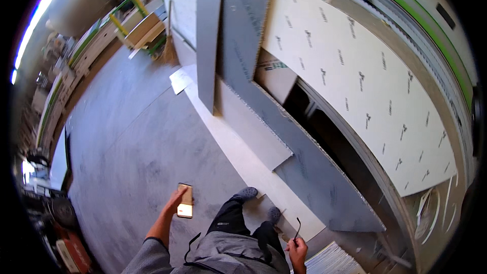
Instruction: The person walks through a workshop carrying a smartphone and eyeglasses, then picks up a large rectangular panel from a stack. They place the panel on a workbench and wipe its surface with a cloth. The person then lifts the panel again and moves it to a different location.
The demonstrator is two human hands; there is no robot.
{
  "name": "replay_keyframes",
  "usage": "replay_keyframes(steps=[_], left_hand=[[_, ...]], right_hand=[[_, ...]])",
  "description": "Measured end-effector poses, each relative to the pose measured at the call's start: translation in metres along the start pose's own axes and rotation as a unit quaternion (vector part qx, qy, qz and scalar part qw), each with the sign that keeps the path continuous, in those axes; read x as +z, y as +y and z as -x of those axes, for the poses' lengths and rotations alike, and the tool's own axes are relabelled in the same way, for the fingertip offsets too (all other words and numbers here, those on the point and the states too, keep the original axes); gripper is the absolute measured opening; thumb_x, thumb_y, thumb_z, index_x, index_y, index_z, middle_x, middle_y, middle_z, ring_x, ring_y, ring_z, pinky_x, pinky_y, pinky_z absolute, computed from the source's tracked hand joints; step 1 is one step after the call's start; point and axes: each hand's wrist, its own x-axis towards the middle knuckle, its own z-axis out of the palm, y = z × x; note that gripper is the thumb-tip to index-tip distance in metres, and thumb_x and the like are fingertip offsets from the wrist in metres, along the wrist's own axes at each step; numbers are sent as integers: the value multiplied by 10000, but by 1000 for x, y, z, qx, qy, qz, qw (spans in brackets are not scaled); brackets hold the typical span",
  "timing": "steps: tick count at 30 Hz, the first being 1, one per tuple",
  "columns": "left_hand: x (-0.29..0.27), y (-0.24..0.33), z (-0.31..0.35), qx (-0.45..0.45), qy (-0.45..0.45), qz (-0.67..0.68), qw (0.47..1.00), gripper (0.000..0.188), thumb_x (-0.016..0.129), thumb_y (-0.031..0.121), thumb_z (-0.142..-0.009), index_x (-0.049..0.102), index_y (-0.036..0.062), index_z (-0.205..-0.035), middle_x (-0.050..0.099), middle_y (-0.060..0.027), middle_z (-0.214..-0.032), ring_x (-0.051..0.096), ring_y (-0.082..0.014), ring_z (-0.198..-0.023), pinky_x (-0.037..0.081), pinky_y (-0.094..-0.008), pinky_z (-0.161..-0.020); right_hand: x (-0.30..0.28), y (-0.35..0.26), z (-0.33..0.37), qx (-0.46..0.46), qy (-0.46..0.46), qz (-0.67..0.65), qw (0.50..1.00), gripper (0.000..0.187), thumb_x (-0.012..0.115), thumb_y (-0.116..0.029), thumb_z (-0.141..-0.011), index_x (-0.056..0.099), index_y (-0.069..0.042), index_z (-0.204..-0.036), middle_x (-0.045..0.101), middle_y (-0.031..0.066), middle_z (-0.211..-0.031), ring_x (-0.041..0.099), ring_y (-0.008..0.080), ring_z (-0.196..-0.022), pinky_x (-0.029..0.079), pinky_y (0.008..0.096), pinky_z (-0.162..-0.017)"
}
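At the lower middle, over the grey floor, a phone point(186, 209) with a bright gold-toned face is in my left hand point(175, 199). My fingers lie along its upper left side. Lower right, close to my body, my right hand point(297, 249) is closed on a thin dark bent rod point(298, 229) that looks like the arm of a pair of glasses. Its lower end is hidden in the fingers. Between the hands are my dark trousers and grey shoes, with one shoe beside a long pale board point(243, 160) on the floor.
Grey cut panels point(324, 182) lean across the middle right against a large white printed sheet point(365, 76). A narrow grey board point(207, 45) stands before them. Stacked sheets point(332, 261) lie at the lower right. A broom point(169, 48) and a green-framed cart point(144, 28) stand far left.
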Motion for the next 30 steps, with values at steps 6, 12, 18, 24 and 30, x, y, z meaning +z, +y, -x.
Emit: replay_keyframes(steps=[6, 12, 18, 24, 30], left_hand=[[-51, -72, 88, 25, 169, 86, 982, 507, 593, 527, -888, 549, 33, -992, 617, -148, -758, 656, -295, -623, 575, -433, -555], [-29, -158, 77, -31, 154, 63, 986, 555, 554, 602, -883, 523, 58, -989, 613, -171, -701, 637, -319, -570, 557, -442, -523], [39, -75, -5, -17, 6, -60, 998, 583, 560, 624, -868, 516, 63, -1021, 623, -162, -721, 649, -304, -590, 563, -424, -541], [131, 47, -77, 65, -154, -203, 965, 611, 573, 630, -857, 548, 34, -988, 649, -146, -742, 669, -272, -616, 573, -404, -557], [245, 103, -73, 79, -304, -288, 905, 610, 547, 637, -874, 569, 35, -969, 645, -127, -740, 670, -246, -614, 578, -373, -554]], right_hand=[[15, -61, -53, -30, -87, 87, 992, 187, 584, -160, -919, 584, 0, -820, 616, 48, -635, 617, 115, -562, 498, 268, -543], [-8, -39, -50, -62, -52, 68, 994, 188, 618, -160, -917, 581, 23, -896, 636, 71, -683, 636, 124, -567, 496, 291, -530], [-46, -17, 2, -54, 87, 64, 993, 173, 602, -174, -925, 579, -9, -884, 635, 70, -680, 644, 146, -580, 496, 323, -551], [-37, 27, 83, -18, 295, -9, 955, 169, 626, -138, -914, 563, 14, -875, 630, 96, -699, 630, 144, -581, 502, 319, -531], [26, 35, 160, 116, 401, -81, 905, 167, 617, -110, -911, 577, 52, -903, 654, 121, -739, 651, 166, -593, 523, 328, -521]])
